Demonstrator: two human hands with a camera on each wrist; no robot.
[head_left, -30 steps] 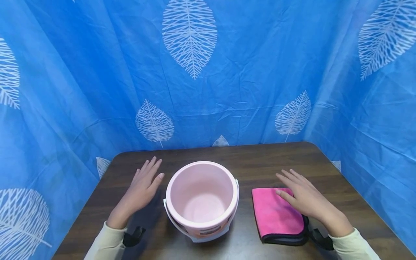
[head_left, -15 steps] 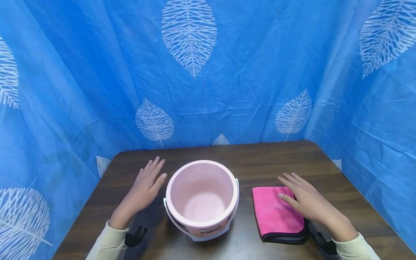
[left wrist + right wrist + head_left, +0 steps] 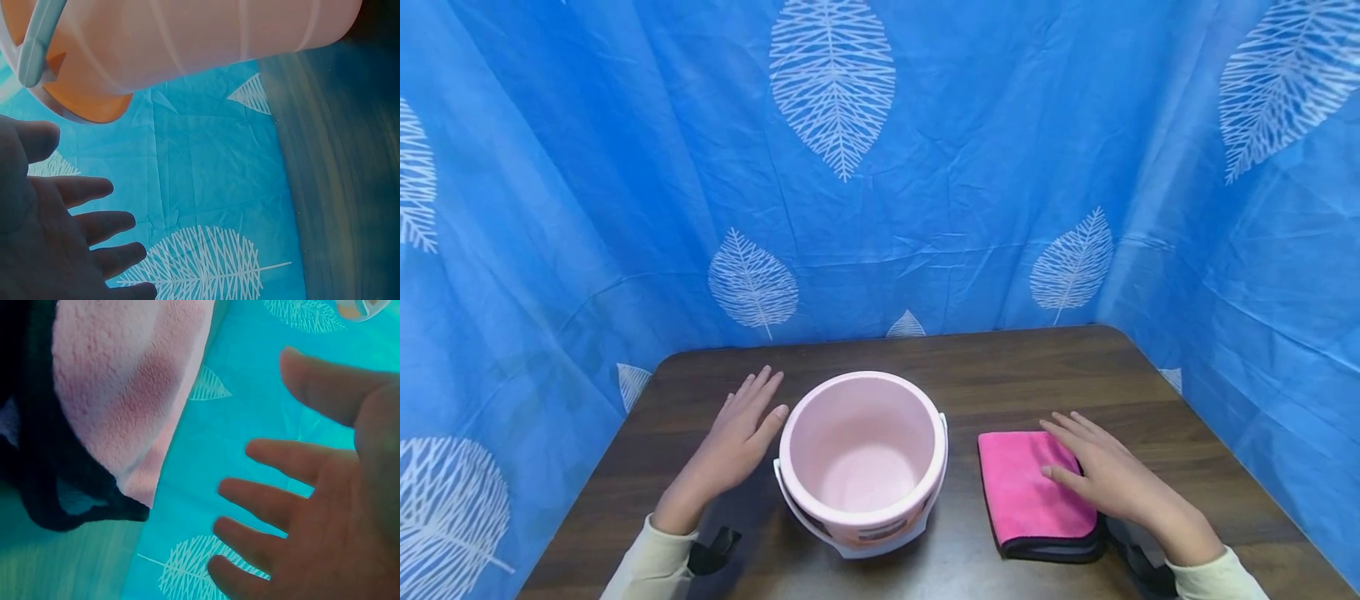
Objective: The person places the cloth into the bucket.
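Observation:
A pink bucket (image 3: 865, 442) with a white handle (image 3: 820, 533) stands upright on the table, its inside bare. Left of it is my left hand (image 3: 733, 442), fingers straight and holding nothing; the left wrist view shows the bucket's side (image 3: 187, 37) apart from the fingers. To the right of the bucket lies a folded pink cloth (image 3: 1030, 492) with black edging. My right hand (image 3: 1108, 471) hovers over the cloth's right part, fingers extended. In the right wrist view a gap separates this hand (image 3: 312, 512) from the cloth (image 3: 125, 381).
The dark wooden table (image 3: 970, 375) has rounded far corners. Blue curtains (image 3: 925, 208) with white leaf prints surround it at the back and both sides. A black strap (image 3: 715, 550) hangs at the left wrist, another (image 3: 1142, 567) at the right.
My right hand has come slightly down and nearer over the cloth. The left hand has shifted a little right toward the bucket. Bucket and cloth stay in place.

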